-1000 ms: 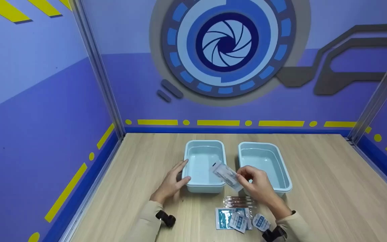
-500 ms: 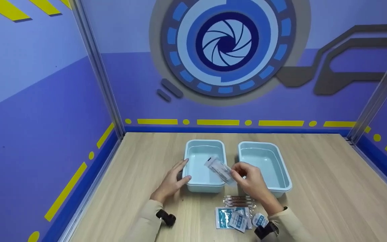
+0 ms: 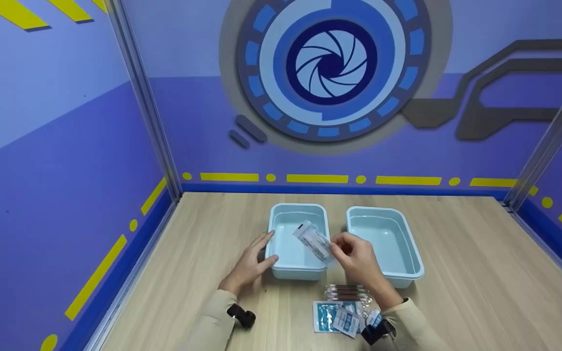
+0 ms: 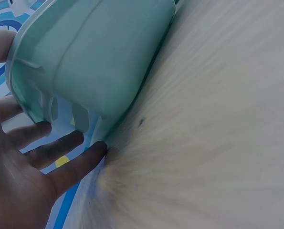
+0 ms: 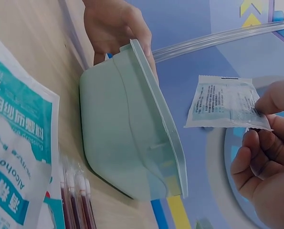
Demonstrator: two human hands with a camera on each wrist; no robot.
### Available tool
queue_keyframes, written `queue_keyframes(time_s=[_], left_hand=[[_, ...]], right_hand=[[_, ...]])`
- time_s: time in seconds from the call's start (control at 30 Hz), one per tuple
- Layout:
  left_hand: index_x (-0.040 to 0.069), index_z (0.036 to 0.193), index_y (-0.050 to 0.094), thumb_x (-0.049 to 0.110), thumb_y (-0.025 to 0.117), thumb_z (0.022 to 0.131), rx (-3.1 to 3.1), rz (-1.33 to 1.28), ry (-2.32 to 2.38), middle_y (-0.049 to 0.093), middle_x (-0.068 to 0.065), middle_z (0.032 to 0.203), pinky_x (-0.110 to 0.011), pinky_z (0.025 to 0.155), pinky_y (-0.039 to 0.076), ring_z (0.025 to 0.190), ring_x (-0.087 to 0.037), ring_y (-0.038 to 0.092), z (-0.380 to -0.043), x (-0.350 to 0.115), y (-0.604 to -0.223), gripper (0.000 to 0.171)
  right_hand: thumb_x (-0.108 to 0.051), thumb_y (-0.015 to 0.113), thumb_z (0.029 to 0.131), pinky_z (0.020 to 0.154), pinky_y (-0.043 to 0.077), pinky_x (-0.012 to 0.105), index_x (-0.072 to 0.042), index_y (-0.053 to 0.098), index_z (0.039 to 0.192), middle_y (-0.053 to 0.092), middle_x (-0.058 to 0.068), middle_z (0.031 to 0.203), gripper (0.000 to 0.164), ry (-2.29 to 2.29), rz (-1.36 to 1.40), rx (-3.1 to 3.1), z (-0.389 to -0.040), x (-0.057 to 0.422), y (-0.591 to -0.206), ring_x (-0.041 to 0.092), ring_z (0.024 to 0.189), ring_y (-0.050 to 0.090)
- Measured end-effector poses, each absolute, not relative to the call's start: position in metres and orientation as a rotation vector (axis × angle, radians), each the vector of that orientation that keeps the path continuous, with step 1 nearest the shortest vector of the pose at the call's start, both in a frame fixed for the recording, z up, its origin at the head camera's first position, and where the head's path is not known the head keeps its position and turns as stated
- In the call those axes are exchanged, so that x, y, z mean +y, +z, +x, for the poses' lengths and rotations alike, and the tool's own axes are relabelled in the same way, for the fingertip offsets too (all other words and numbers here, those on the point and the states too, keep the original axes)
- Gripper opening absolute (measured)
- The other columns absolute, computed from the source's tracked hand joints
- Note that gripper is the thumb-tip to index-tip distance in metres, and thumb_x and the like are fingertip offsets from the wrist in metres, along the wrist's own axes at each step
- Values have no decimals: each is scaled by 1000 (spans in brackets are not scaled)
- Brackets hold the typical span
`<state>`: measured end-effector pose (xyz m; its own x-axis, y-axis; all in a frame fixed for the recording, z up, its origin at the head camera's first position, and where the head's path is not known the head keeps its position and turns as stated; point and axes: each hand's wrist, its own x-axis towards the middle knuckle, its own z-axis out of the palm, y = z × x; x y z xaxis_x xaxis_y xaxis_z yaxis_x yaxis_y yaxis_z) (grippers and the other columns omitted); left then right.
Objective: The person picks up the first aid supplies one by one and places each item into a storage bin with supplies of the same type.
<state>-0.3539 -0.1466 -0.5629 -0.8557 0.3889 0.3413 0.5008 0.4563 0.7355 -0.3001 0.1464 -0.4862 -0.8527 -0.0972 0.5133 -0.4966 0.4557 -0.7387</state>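
My right hand pinches one end of a small flat printed packet, white and see-through with dark lettering. In the head view the packet hangs slanted over the right half of the left pale blue bin, its far end pointing up-left. My left hand rests against that bin's left side, thumb at the near corner and fingers spread. In the left wrist view its straight fingers lie along the outer wall by the slotted handle.
A second pale blue bin stands to the right. In front lie a row of brown-filled swab sticks, a teal-and-white gauze dressing packet and an alcohol pad sachet. Blue walls enclose the wooden table.
My right hand has moved left and slightly up, carrying the packet from the bin's right edge further over its inside. The left hand and both bins stay put.
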Motion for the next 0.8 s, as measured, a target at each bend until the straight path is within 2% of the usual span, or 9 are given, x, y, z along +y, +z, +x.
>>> queue_keyframes(time_s=[0.3, 0.57, 0.8], left_hand=[[14, 154, 30, 35, 58, 96, -2615, -751, -1378, 29, -13, 158, -55, 118, 22, 147, -33, 25, -351, -148, -562, 68], [12, 154, 29, 36, 58, 96, -2616, -766, -1350, 29, -17, 158, -56, 117, 22, 147, -34, 25, -349, -148, -564, 69], [14, 154, 29, 30, 59, 96, -2614, -746, -1379, 29, -14, 159, -55, 118, 22, 147, -33, 25, -351, -146, -561, 67]], right_hand=[[-9, 69, 88, 53, 44, 20, -16, 67, 83, 59, -6, 72, 9, 1408, 449, -2313, -301, 142, -489, 11, 63, 53], [-10, 68, 89, 54, 45, 20, -16, 68, 86, 60, -4, 74, 6, 1408, 400, -2340, -301, 138, -492, 12, 65, 54], [-9, 68, 88, 52, 43, 20, -15, 67, 84, 59, -5, 72, 6, 1373, 383, -2327, -307, 136, -493, 11, 63, 53]])
